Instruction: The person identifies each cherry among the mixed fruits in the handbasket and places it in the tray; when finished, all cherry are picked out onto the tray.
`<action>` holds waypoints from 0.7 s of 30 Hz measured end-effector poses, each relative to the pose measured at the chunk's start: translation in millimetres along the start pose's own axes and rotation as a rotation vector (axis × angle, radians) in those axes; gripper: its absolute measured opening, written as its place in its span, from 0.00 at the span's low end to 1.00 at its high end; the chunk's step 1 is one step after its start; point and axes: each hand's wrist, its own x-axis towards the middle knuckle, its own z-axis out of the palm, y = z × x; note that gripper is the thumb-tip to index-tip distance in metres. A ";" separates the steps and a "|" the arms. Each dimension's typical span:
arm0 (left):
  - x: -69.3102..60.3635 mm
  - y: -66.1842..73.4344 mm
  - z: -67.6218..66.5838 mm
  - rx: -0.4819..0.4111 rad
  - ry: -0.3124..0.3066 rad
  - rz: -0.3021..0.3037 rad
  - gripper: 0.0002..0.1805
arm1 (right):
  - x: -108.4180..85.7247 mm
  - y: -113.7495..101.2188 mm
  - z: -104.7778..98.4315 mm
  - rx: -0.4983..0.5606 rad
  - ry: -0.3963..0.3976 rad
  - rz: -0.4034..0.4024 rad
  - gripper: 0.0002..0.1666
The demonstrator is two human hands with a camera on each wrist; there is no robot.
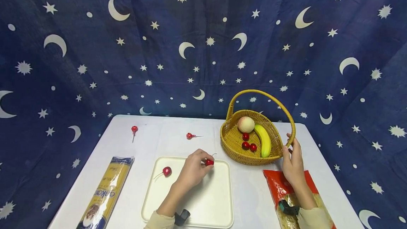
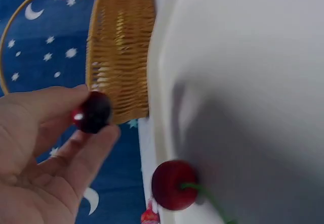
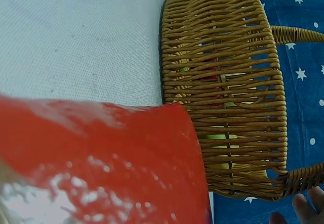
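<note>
My left hand (image 1: pixel 194 168) pinches a red cherry (image 1: pixel 209 162) between thumb and fingers, above the cream tray (image 1: pixel 190 218). The left wrist view shows that cherry (image 2: pixel 92 112) off the tray's surface. A second cherry (image 1: pixel 166 171) with a stem lies in the tray, left of the hand. At the right, my right hand (image 1: pixel 293 163) holds the base of the handle of a wicker basket (image 1: pixel 235 153). Inside the basket are a peach (image 1: pixel 246 124), a banana (image 1: pixel 263 140) and three cherries (image 1: pixel 246 145). Only fingertips of the right hand (image 3: pixel 306 209) show in the right wrist view.
A red-ended clear bag (image 1: pixel 273 183) lies under my right forearm, in front of the basket. On the left is a yellow spaghetti packet (image 1: pixel 103 193). Two red-wrapped lollipops (image 1: pixel 134 129) lie towards the back of the white table. A blue star-patterned cloth (image 1: pixel 203 63) hangs behind.
</note>
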 end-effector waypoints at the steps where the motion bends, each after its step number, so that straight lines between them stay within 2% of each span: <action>1: -1.1 -0.8 3.0 0.044 -0.024 0.003 0.08 | 0.0 0.3 -0.1 0.000 -0.001 0.002 0.31; 4: -3.3 -2.9 10.1 0.131 -0.084 -0.016 0.07 | 0.1 1.6 -0.2 -0.001 0.000 0.000 0.31; 8: -4.9 -4.7 15.3 0.170 -0.142 -0.040 0.05 | 0.0 3.1 0.1 0.002 0.006 -0.007 0.31; 12: -6.9 -5.5 17.7 0.192 -0.172 -0.046 0.06 | -0.2 4.3 0.2 0.004 0.006 -0.011 0.31; 15: -7.6 -5.0 18.6 0.215 -0.168 -0.031 0.09 | 0.0 4.8 0.3 0.004 0.007 -0.015 0.31; 18: -6.4 -3.8 20.1 0.266 -0.146 0.012 0.13 | 0.3 4.6 0.7 0.005 0.010 -0.012 0.31; 21: -3.8 -2.5 22.6 0.321 -0.096 0.069 0.14 | 0.6 3.8 1.7 0.003 0.009 -0.002 0.31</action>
